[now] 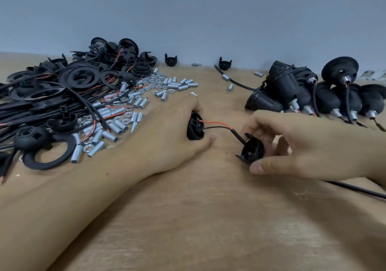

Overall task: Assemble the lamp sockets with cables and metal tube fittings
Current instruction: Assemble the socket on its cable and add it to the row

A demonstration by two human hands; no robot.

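Note:
My left hand [173, 137] grips a black socket body [195, 127] at mid table, its wired end facing right. A red wire and a black wire [217, 125] run from it into a black sheathed cable. That cable passes through a black socket cap [251, 150], which my right hand [292, 145] pinches between thumb and fingers. The cable [359, 190] carries on under my right hand towards the right edge. The cap stands a short way apart from the socket body.
A heap of black rings, caps and cables [62, 95] fills the left, with several metal tubes and nuts [133, 101] scattered beside it. Finished sockets [313, 95] are piled at the back right. Two loose caps [170, 60] sit by the wall.

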